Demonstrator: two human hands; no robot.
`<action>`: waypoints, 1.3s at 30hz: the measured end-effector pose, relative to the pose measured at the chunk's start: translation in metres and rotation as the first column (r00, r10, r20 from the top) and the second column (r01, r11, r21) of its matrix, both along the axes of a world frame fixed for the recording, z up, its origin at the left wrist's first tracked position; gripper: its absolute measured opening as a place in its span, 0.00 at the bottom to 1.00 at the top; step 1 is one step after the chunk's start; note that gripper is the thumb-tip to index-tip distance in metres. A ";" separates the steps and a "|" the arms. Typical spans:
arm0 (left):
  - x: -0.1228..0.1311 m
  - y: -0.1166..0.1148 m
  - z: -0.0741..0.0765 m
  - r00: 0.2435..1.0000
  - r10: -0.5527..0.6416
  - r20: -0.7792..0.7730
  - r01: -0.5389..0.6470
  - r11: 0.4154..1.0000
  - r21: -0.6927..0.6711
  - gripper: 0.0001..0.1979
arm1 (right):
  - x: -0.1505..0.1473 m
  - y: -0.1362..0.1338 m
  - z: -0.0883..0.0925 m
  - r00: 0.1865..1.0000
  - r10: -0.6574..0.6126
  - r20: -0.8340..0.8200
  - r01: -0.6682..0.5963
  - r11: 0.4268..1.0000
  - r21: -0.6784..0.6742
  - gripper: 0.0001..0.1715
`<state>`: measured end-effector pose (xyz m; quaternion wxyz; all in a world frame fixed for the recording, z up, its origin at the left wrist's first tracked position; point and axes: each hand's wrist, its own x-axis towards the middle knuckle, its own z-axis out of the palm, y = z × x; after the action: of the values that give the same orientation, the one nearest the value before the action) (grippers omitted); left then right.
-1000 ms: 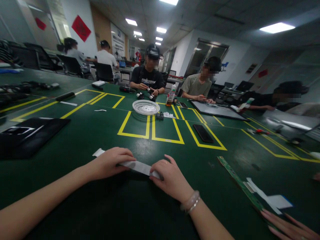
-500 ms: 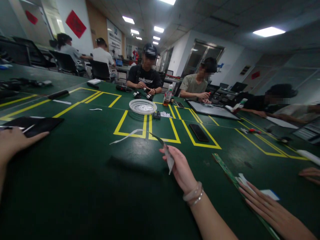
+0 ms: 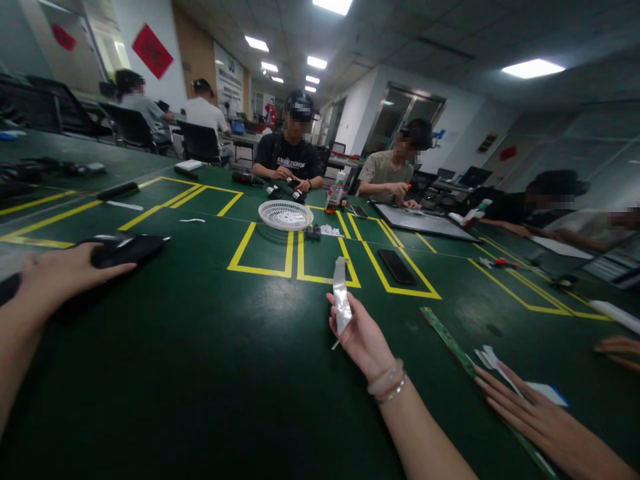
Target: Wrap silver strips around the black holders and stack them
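Observation:
My left hand (image 3: 63, 275) is at the left edge of the view, its thumb stretched along a glossy black sheet-like thing (image 3: 133, 249). The hand lies over this thing and grips it; part of it is hidden under the palm. Further right, my right hand (image 3: 364, 333) is raised above the green table. A shiny silvery strip (image 3: 341, 293) stands up between its thumb and fingers, with a thin end sticking out below them. A pale bangle and a beaded bracelet circle that wrist.
A white plastic basket (image 3: 285, 215) and a black phone (image 3: 397, 266) lie ahead on the table (image 3: 240, 380). At the right, another person's hand (image 3: 543, 413) rests by a long green circuit board (image 3: 447, 340). Several people sit around the table. A bottle (image 3: 334, 195) stands beyond the basket.
My left hand has shifted right with the black sheet-like thing, which looks bent now. The strip in my right hand has turned upright; its long pale tail no longer stretches out to the left.

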<state>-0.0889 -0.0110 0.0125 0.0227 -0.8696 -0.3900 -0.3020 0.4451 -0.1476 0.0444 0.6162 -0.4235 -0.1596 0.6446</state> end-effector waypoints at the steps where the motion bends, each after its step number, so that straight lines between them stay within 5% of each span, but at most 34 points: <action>1: 0.011 0.004 -0.001 0.995 0.084 0.054 -0.090 0.991 0.102 0.21 | 0.001 0.001 -0.001 1.000 -0.005 -0.008 0.005 1.000 0.001 0.10; 4: 0.062 0.001 0.000 0.975 0.172 0.139 -0.199 0.956 0.214 0.29 | 0.005 0.003 -0.004 0.999 0.001 -0.042 -0.001 1.000 -0.003 0.12; 8: 0.147 -0.035 0.013 0.994 0.013 -0.107 -0.018 0.999 -0.047 0.35 | 0.007 0.004 -0.004 0.997 0.012 -0.082 -0.010 1.000 0.021 0.14; 12: 0.209 -0.075 0.023 0.958 -0.189 -0.215 0.148 0.969 -0.196 0.34 | 0.006 0.004 -0.004 0.999 0.020 -0.037 -0.017 0.997 0.075 0.18; 16: 0.235 -0.089 0.014 0.938 -0.277 -0.207 0.236 0.950 -0.204 0.35 | 0.005 0.001 -0.003 0.997 0.026 0.079 -0.039 0.985 0.166 0.20; 24: 0.238 -0.086 -0.004 0.916 -0.312 -0.253 0.259 0.940 -0.221 0.34 | -0.005 -0.005 -0.001 0.914 -0.003 0.405 -0.099 0.968 0.232 0.26; 26: 0.238 -0.088 -0.002 0.906 -0.324 -0.271 0.289 0.944 -0.160 0.32 | -0.006 -0.005 -0.004 0.813 -0.036 0.582 -0.166 0.942 0.291 0.25; 28: 0.238 -0.092 0.001 0.883 -0.376 -0.280 0.368 0.926 -0.084 0.27 | -0.007 -0.006 -0.006 0.623 -0.104 0.776 -0.282 0.895 0.346 0.22; 31: 0.239 -0.102 0.006 0.827 -0.488 -0.279 0.517 0.855 0.038 0.15 | -0.009 -0.009 -0.008 0.210 -0.276 0.938 -0.507 0.790 0.346 0.20; 34: 0.240 -0.113 0.009 0.800 -0.520 -0.298 0.579 0.800 0.157 0.09 | -0.016 -0.015 -0.007 -0.174 -0.352 0.920 -0.677 0.721 0.149 0.28; 36: 0.242 -0.117 0.011 0.790 -0.516 -0.331 0.594 0.779 0.200 0.08 | -0.022 -0.019 -0.007 -0.327 -0.321 0.889 -0.725 0.689 -0.018 0.29; 39: 0.243 -0.117 0.011 0.791 -0.492 -0.364 0.587 0.778 0.223 0.07 | -0.028 -0.023 -0.008 -0.432 -0.236 0.870 -0.722 0.669 -0.177 0.25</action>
<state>0.1546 -0.1279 0.0239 0.1330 -0.9630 -0.0588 -0.2268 0.4176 -0.1707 0.0365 0.0931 -0.4742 -0.8729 0.0674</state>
